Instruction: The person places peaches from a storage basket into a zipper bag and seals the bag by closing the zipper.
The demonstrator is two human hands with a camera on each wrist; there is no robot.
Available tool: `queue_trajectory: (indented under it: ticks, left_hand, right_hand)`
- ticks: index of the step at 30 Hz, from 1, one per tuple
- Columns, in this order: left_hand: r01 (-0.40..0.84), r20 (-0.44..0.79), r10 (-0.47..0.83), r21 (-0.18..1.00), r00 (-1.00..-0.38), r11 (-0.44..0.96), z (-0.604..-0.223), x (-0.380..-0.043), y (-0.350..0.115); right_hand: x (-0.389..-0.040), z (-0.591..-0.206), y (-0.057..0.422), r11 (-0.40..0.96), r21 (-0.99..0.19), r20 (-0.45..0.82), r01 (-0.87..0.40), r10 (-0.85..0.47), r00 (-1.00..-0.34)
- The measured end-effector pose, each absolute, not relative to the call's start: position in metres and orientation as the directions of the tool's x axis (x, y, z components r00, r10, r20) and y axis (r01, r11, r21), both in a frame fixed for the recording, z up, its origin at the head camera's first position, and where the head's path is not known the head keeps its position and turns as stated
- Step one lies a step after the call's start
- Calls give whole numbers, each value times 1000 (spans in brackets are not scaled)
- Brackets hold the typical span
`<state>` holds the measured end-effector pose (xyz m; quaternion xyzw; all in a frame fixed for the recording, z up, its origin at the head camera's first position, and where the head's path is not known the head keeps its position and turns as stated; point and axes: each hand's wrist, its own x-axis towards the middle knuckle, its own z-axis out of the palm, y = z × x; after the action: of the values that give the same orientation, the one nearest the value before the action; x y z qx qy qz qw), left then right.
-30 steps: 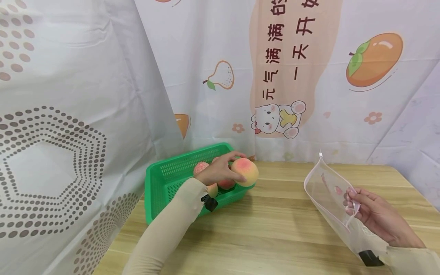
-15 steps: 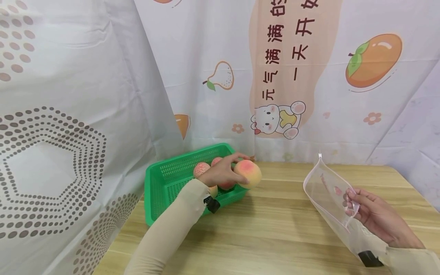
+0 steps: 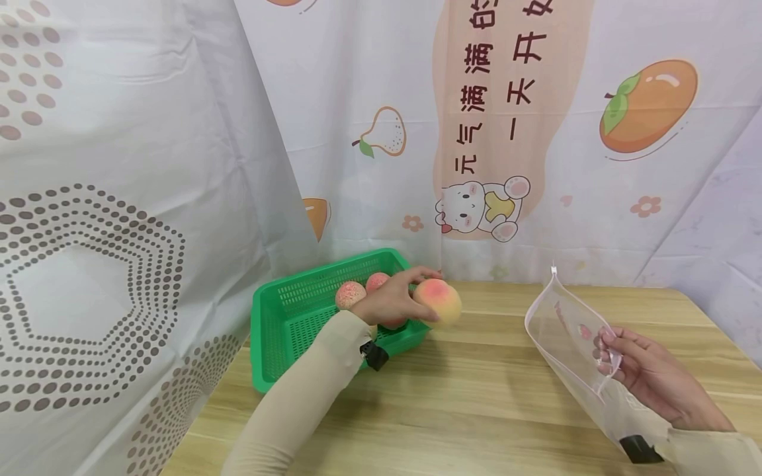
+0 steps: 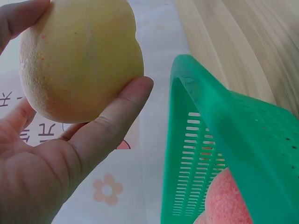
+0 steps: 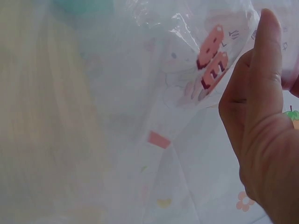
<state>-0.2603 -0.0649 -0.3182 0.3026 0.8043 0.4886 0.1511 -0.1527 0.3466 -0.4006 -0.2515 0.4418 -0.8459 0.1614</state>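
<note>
While the peach (image 3: 439,301) bulges, the filmy bag (image 3: 559,334) gapes.

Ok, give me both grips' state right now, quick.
Left grip: closed, holding a yellow-and-pink peach.
Right grip: closed, pinching the rim of a clear plastic bag.

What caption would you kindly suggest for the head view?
Left hand holds a peach near a green basket; right hand grips a clear zip bag.
</note>
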Motion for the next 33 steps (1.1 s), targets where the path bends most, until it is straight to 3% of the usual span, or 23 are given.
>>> queue_trajectory:
  ticks: [17,33]
  left_hand:
    - [266,34,658,929,-752,256,-323,-259,-54]
    - [278,37,662,924,-748,263,-323,-255,-46]
  right_hand:
    - [-152,-403,348,-559,-828,279,50,-487,-828]
    - [-153,-404,348,-547,-836,272,41,-479,-834]
